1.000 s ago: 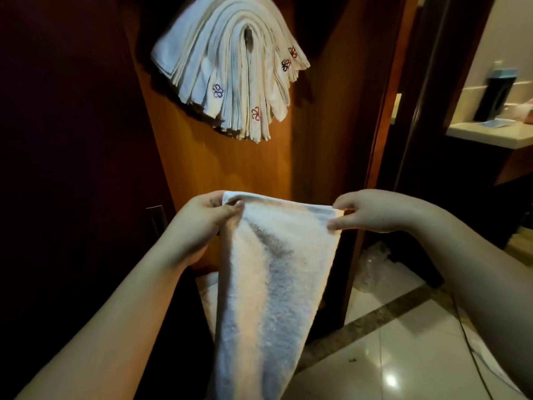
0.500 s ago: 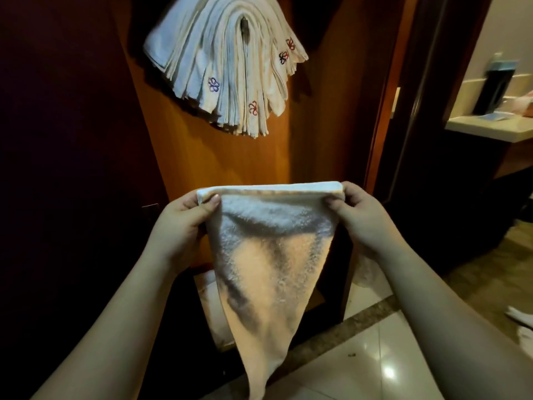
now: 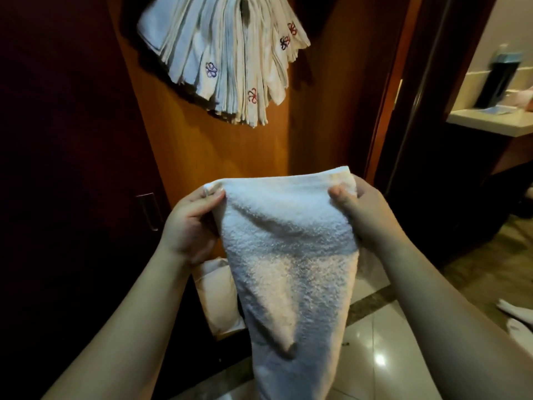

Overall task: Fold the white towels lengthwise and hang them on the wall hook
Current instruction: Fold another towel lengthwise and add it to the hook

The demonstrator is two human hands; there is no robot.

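Wood wall panel (image 3: 219, 145), hung towels (image 3: 227, 62) up top. Left hand (image 3: 191, 223), right hand (image 3: 364, 209) each pinch towel (image 3: 288, 255) top corners. Step: lengthwise fold; next, prob. bring corners together.

White terry towel (image 3: 288, 255), held up by its two upper corners, its top edge nearly level and slightly higher on the right; the cloth narrows downward into a hanging fold that runs out of view at the bottom. The left hand (image 3: 190, 226) pinches the upper left corner, the right hand (image 3: 363, 212) the upper right corner, thumbs on the near face. Above, a bundle of hung towels (image 3: 225, 59), white with small red and blue embroidered motifs, fans out from the wall hook (image 3: 245, 7) against the wooden panel.
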